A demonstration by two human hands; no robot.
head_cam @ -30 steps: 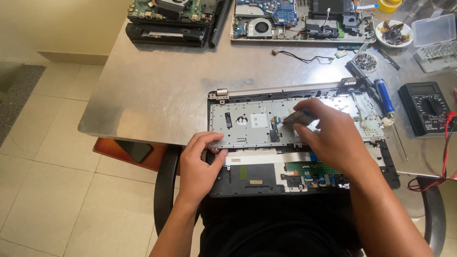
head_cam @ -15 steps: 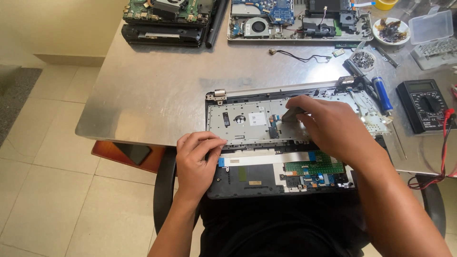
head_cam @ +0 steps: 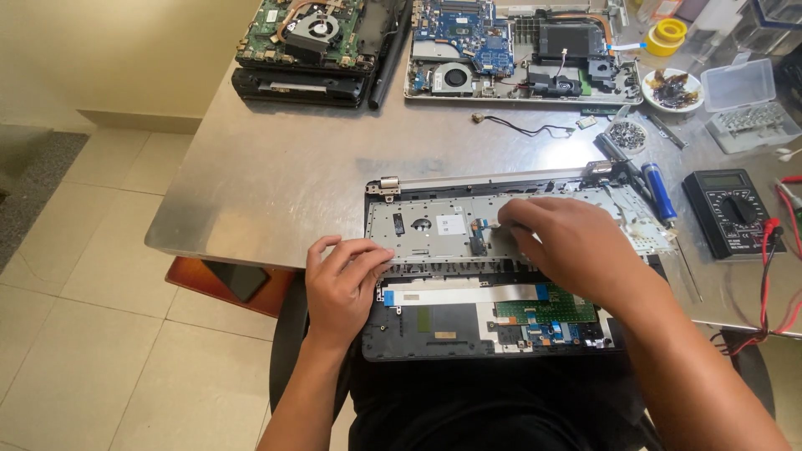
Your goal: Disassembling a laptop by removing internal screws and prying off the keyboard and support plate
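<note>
So the left hand point(head_cam: 344, 280) had stayed put at 9 o'clock, fingers curled over the laptop shell's point(head_cam: 434, 334) edge. The right hand point(head_cam: 568, 242) had slid leftward, fingertips pressed together on the keyboard backplate point(head_cam: 434, 224), probably seating something there.

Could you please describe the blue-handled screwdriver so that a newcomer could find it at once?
Start at the opened laptop shell on the steel table. Off its upper right corner, left of the black multimeter, lies the screwdriver. Its bright blue handle sets it apart.
</note>
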